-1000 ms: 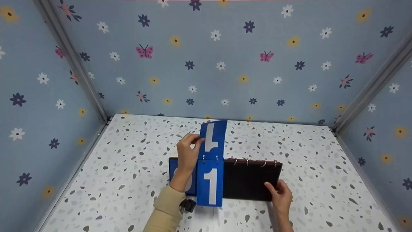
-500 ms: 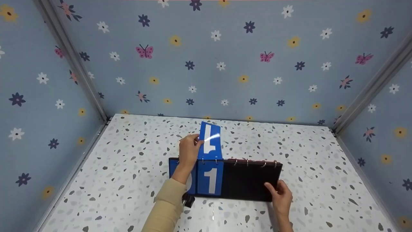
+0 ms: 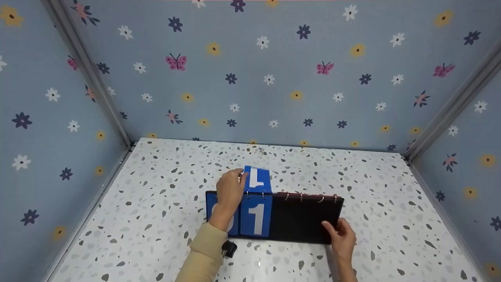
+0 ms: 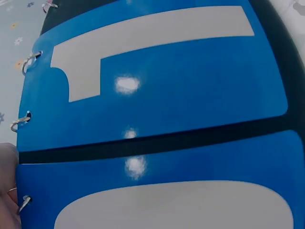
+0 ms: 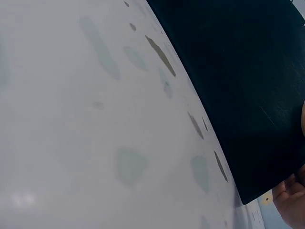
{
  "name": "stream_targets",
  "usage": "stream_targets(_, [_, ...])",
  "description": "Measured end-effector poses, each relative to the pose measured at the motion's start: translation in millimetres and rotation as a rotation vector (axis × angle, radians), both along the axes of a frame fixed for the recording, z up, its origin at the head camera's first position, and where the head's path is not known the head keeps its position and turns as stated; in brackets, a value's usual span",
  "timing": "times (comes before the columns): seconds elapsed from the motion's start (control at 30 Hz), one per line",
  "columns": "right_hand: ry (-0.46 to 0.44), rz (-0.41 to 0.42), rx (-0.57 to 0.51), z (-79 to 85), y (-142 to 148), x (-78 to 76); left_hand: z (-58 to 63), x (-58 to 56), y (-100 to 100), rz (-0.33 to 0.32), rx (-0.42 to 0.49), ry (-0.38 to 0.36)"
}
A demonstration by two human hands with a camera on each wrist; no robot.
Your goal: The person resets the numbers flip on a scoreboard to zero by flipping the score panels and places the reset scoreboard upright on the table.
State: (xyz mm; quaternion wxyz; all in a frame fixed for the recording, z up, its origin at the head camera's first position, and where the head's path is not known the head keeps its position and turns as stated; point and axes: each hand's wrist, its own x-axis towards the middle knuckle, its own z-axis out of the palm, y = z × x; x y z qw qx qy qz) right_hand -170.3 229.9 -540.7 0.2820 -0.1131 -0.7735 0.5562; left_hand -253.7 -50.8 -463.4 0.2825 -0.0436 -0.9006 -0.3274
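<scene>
Left grip (image 3: 230, 189) pinching upturned blue card (image 3: 259, 179) on metal rings (image 4: 21, 120), right grip (image 3: 344, 237) clamped on black board (image 3: 301, 219)

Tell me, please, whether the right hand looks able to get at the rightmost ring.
Probably yes: the right hand grips the black board below the rightmost ring, and nothing visible blocks the way, though it may have to loosen its hold.

the left hand (image 3: 230, 188) holds an upside-down blue card (image 3: 262, 178) while the right hand (image 3: 341, 237) grips the black board (image 3: 299, 219).
</scene>
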Motion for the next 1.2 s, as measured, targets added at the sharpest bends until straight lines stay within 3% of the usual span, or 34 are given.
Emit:
stream_targets(0.3, [-0.018,-0.004,-0.009,0.9,0,0.1,-9.5,26.4,0,-0.066,0.183,0.330])
stream_targets(0.4, [-0.019,0.000,-0.004,1.0,-1,0.1,-12.8,37.5,1,-0.071,0.244,0.388])
stream_targets(0.53, [-0.025,0.000,0.002,-1.6,1,-0.8,-18.7,53.6,3,-0.054,0.307,0.412])
stream_targets(0.67, [-0.019,0.012,-0.011,-12.4,7,-5.6,-27.5,67.8,7,-0.043,0.350,0.399])
stream_targets(0.87, [-0.035,-0.007,-0.022,-30.5,14,-12.5,-41.2,84.0,15,-0.037,0.411,0.287])
stream_targets(1.2, [-0.037,-0.006,-0.044,-29.2,13,-12.8,-63.3,98.1,26,0.024,0.535,0.058])
